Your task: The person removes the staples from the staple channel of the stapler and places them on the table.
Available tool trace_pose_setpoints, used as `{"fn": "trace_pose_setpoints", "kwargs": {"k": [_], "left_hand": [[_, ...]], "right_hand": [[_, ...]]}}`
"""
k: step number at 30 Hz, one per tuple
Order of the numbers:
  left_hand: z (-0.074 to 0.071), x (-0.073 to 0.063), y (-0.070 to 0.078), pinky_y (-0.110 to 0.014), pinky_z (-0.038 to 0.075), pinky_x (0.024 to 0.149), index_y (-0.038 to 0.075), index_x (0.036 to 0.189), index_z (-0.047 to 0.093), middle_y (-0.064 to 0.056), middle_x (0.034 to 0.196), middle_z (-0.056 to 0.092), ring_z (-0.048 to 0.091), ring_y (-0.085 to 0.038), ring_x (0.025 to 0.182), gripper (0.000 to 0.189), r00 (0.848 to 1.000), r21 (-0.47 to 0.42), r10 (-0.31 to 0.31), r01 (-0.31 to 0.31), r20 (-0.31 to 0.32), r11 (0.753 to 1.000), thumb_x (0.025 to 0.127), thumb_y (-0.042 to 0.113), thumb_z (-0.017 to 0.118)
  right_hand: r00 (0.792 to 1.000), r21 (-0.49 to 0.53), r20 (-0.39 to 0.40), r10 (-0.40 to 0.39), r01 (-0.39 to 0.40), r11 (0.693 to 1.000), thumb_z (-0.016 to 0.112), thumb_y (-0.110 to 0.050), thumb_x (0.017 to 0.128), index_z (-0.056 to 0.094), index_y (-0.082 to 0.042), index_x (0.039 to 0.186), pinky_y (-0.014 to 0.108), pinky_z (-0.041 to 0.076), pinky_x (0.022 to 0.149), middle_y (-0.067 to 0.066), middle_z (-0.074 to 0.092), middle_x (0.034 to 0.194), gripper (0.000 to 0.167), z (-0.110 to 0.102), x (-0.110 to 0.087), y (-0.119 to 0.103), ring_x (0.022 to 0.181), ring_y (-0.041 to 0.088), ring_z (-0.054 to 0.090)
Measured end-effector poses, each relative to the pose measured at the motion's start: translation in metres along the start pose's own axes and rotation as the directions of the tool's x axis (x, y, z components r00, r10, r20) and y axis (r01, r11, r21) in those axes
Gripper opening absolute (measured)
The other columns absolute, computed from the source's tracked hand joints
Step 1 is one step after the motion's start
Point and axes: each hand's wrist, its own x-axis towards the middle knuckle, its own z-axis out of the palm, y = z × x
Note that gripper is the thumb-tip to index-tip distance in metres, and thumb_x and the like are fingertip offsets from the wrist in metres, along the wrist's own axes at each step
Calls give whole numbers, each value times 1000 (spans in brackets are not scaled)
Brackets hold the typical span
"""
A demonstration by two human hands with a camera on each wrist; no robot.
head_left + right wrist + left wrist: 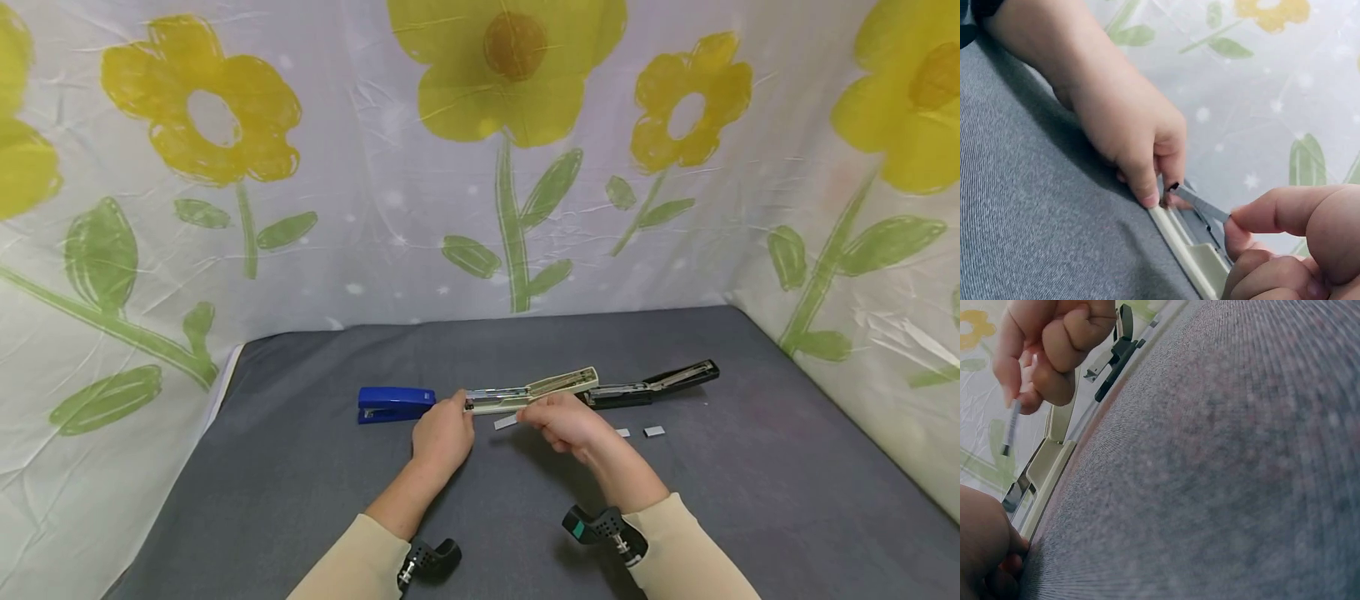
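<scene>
An opened cream stapler (491,409) lies on the grey cloth, its top part folded back to the right. My left hand (444,433) grips its left end between thumb and fingers. Above the stapler's open channel, my right hand (566,423) pinches a short strip of staples (1205,204) by one end. The strip's other end hovers close to the left fingertips in the right wrist view. From the left wrist, the strip (1011,428) looks tilted downward. The right hand's lower fingers are curled in.
A closed blue stapler (396,402) lies left of the cream one. On the right is an opened black stapler (622,398). Small staple strips (654,431) lie on the grey cloth (750,500) in front of it. A flower-printed curtain (360,250) stands behind.
</scene>
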Motion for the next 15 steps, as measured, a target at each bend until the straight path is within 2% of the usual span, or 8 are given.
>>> {"fn": "trace_pose_setpoints", "kwargs": {"k": [6, 10, 15], "left_hand": [[1, 0, 0, -50, 56, 66, 4, 127, 69, -16, 98, 73, 72, -35, 83, 33, 1000, 10, -5, 5, 5, 1000, 96, 14, 71], [1, 0, 1, -50, 57, 68, 4, 129, 68, -16, 101, 74, 72, -34, 86, 35, 1000, 11, -15, 15, 22, 1000, 97, 15, 70], [0, 1, 1, -50, 57, 69, 3, 130, 68, -17, 103, 74, 72, -34, 87, 35, 999, 7, -19, 19, 26, 1000, 97, 15, 70]], "right_hand": [[1000, -25, -24, 9, -10, 1000, 70, -15, 92, 45, -15, 56, 24, 21, 43, -9, 25, 50, 44, 2, 1, 4, 42, 7, 19], [999, -41, -39, 30, -32, 999, 70, -14, 92, 51, -12, 59, 24, 21, 43, -8, 27, 51, 38, 4, 2, 7, 42, 7, 19], [998, -60, -50, 37, -40, 997, 69, -11, 93, 62, -3, 70, 24, 20, 44, -7, 27, 53, 26, 4, 3, 8, 44, 8, 17]]}}
